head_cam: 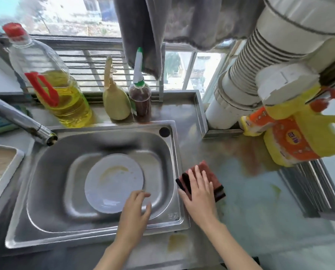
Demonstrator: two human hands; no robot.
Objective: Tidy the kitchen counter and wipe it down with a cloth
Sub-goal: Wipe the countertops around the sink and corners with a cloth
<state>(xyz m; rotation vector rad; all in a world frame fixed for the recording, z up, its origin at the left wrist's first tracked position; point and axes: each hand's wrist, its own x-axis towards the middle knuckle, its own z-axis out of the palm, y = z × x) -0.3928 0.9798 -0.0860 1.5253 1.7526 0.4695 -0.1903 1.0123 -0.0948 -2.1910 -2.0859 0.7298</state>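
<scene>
A folded reddish-brown cloth (209, 172) with dark edges lies on the steel counter (260, 201) just right of the sink. My right hand (198, 193) presses flat on top of it, fingers spread. My left hand (136, 209) hovers over the sink's front right corner, fingers apart and holding nothing. A white plate (114, 184) with a yellowish smear lies in the steel sink (45, 172). Brown and yellow stains mark the counter (250, 158) beyond the cloth and near the front edge.
Behind the sink stand a large oil bottle (51, 82), a pale gourd-shaped bottle (116, 102) and a dark sauce bottle (140, 98). Yellow detergent jugs (299, 137) sit at the right below a white duct. The tap (20, 119) reaches in from the left. A grey towel (143, 36) hangs above.
</scene>
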